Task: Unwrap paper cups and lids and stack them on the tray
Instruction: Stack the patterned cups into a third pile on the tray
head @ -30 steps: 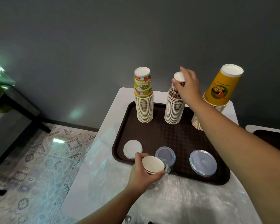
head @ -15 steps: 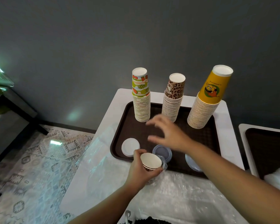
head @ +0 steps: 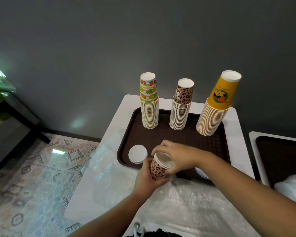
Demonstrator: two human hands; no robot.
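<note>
A small leopard-print paper cup (head: 158, 170), tilted with its mouth up and away, is gripped round its body by the left hand (head: 148, 179). Its white rim is pinched by the curled fingers of the right hand (head: 176, 155), just above the near edge of the dark brown plastic tray (head: 210, 144). A round white lid (head: 138, 153) lies just left of the hands. Beyond them, three upside-down stacks stand: fruit-print cups (head: 149, 103), leopard-print cups (head: 181, 106) and yellow cups (head: 217, 105). Crinkled clear plastic wrap (head: 186, 202) lies below the hands.
</note>
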